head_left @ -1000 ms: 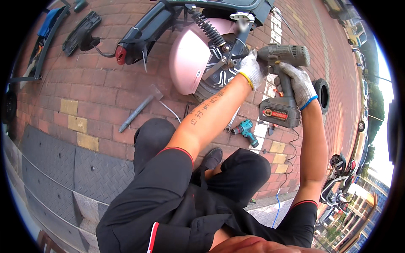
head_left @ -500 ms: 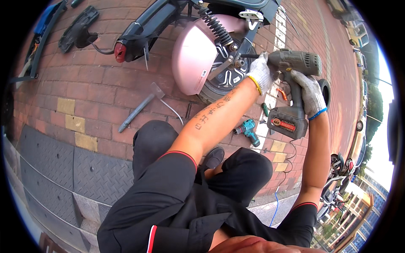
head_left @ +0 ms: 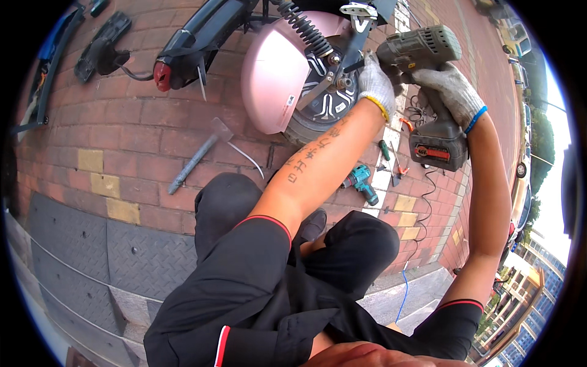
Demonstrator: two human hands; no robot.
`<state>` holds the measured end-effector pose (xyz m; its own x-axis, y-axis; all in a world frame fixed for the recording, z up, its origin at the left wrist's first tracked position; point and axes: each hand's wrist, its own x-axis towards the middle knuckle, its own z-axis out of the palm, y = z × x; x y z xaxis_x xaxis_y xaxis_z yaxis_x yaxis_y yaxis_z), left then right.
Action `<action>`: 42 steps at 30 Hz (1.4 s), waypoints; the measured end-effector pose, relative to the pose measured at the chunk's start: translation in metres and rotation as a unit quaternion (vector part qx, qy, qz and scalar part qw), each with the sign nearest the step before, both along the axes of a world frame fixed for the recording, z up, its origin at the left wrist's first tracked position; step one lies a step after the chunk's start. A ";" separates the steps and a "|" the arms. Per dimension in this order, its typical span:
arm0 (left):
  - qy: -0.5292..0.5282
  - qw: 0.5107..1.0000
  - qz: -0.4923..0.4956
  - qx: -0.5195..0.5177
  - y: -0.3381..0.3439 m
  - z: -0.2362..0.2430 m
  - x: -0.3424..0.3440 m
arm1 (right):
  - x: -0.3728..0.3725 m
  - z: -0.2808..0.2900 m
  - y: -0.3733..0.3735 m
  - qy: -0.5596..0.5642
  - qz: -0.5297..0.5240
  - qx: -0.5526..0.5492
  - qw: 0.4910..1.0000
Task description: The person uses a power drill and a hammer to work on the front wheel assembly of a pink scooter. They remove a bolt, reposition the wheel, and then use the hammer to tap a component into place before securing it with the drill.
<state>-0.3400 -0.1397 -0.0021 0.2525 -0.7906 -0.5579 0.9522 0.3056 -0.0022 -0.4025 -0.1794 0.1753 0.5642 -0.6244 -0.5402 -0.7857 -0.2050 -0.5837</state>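
My right hand (head_left: 455, 92), in a grey-white work glove with a blue cuff, grips the handle of a cordless impact wrench (head_left: 422, 48). My left hand (head_left: 377, 84), gloved with a yellow cuff, is closed around the tool's front end. A dark socket bar (head_left: 354, 65) points left from there toward the hub of a scooter's rear wheel (head_left: 330, 107); whether it touches a nut cannot be made out. Over the wheel sits a pink fender (head_left: 275, 76), with a black coil-spring shock absorber (head_left: 304, 27) beside it.
On the brick paving lie a hammer (head_left: 194, 162), a teal cordless drill (head_left: 362, 183), a green-handled screwdriver (head_left: 383, 150) and a black cable (head_left: 422, 226). Detached dark panels (head_left: 103, 52) lie at far left. A red tail light (head_left: 162, 76) juts from the scooter. Ramp plates (head_left: 67, 238) stand lower left.
The impact wrench has tilted, its rear rising and its battery swinging up and right. My right hand moved with it. My left hand stays at the tool's front. The view has shifted slightly.
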 end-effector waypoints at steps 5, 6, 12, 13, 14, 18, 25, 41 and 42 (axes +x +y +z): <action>-0.307 0.915 0.131 0.229 0.001 -0.028 0.014 | 0.003 -0.006 -0.026 -0.003 0.059 -0.003 0.998; -0.360 0.895 0.136 0.227 0.006 -0.026 0.019 | -0.003 -0.009 -0.034 0.020 0.056 -0.011 0.998; -0.728 0.661 0.024 0.181 0.032 -0.008 0.130 | -0.017 -0.023 -0.026 -0.002 0.075 -0.090 0.993; -0.745 0.659 0.078 0.068 0.031 -0.005 0.126 | -0.019 -0.024 -0.031 0.013 0.072 -0.095 0.993; -0.836 0.528 -0.051 0.139 0.032 -0.007 0.134 | -0.022 -0.024 -0.034 0.028 0.070 -0.099 0.992; -0.897 0.383 -0.212 0.066 0.050 -0.018 0.118 | -0.010 0.005 -0.012 0.103 0.020 -0.100 0.989; -0.898 0.372 -0.232 0.036 0.047 -0.030 0.118 | -0.010 0.002 -0.022 0.022 0.043 -0.022 0.999; -0.856 0.438 -0.274 0.017 0.038 -0.031 0.113 | -0.019 -0.023 -0.034 -0.065 0.007 0.068 0.996; -0.847 0.454 -0.275 0.011 0.040 -0.027 0.112 | -0.018 -0.020 -0.036 -0.031 -0.006 0.050 0.998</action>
